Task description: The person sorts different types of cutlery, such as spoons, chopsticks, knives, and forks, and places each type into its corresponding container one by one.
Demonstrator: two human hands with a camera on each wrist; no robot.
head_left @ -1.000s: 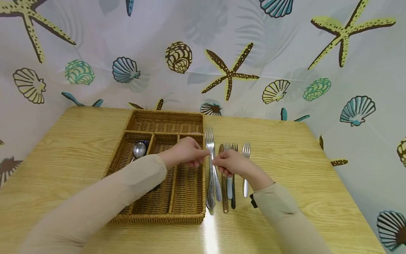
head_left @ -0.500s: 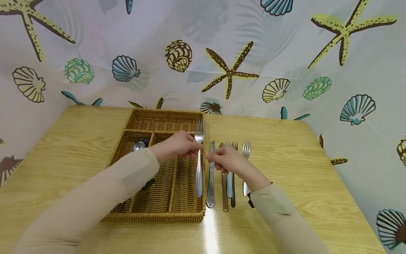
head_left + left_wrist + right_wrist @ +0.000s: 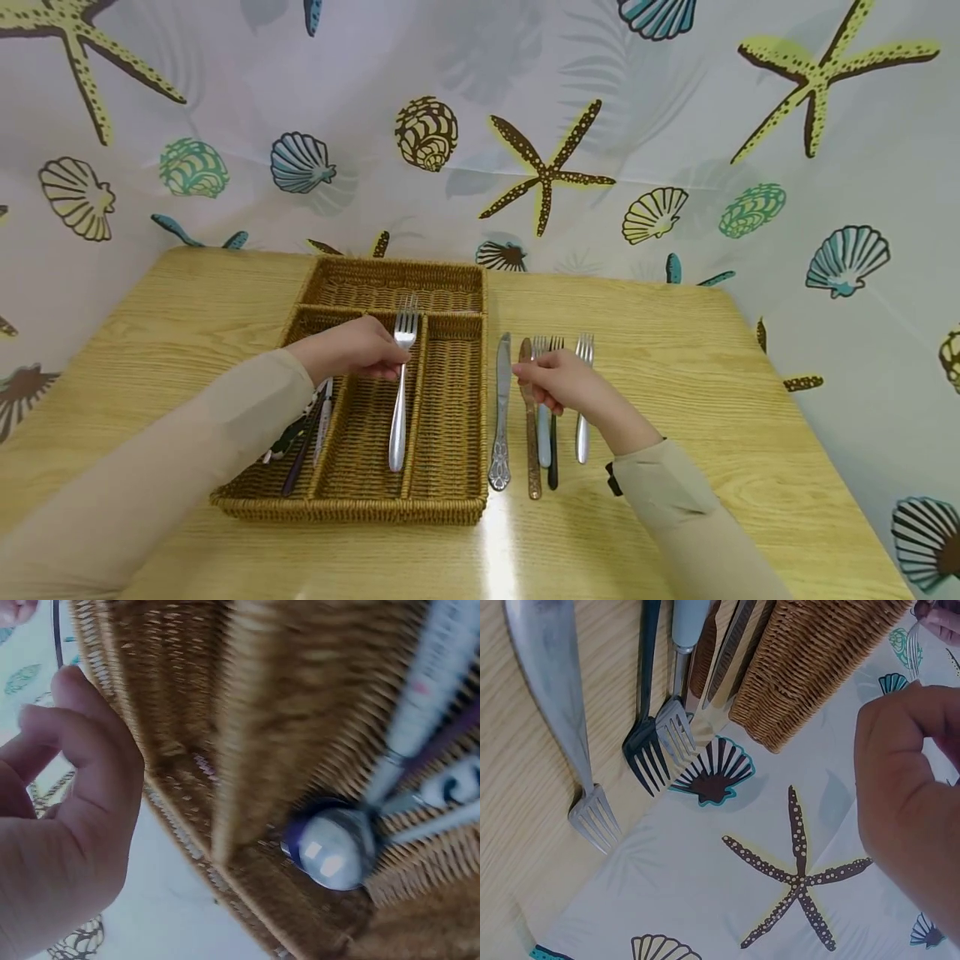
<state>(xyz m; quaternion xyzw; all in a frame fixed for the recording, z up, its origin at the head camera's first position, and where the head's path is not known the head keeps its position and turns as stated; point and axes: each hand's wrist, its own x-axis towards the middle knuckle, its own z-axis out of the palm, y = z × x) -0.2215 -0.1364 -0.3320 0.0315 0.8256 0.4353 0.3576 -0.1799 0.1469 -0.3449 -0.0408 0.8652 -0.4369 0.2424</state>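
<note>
Pinching the silver fork (image 3: 401,408) between thumb and forefinger, my left hand (image 3: 367,347) has it tines away from me, over the front middle compartment (image 3: 363,442) of the wicker tray (image 3: 352,510); whether the handle touches the weave, I can't tell! Across the rim, my right hand (image 3: 562,382) hangs above the copper-coloured knife (image 3: 533,442) and the blue-handled fork (image 3: 543,442), fingers loosely curled, thumb and forefinger close together. Over to the left wrist view: a shiny spoon (image 3: 330,855), bowl at the far end of the left compartment (image 3: 258,485), hidden behind my arm in the head view. And the right wrist view catches the black fork's (image 3: 646,697) neck, which my right hand covers from above!
</note>
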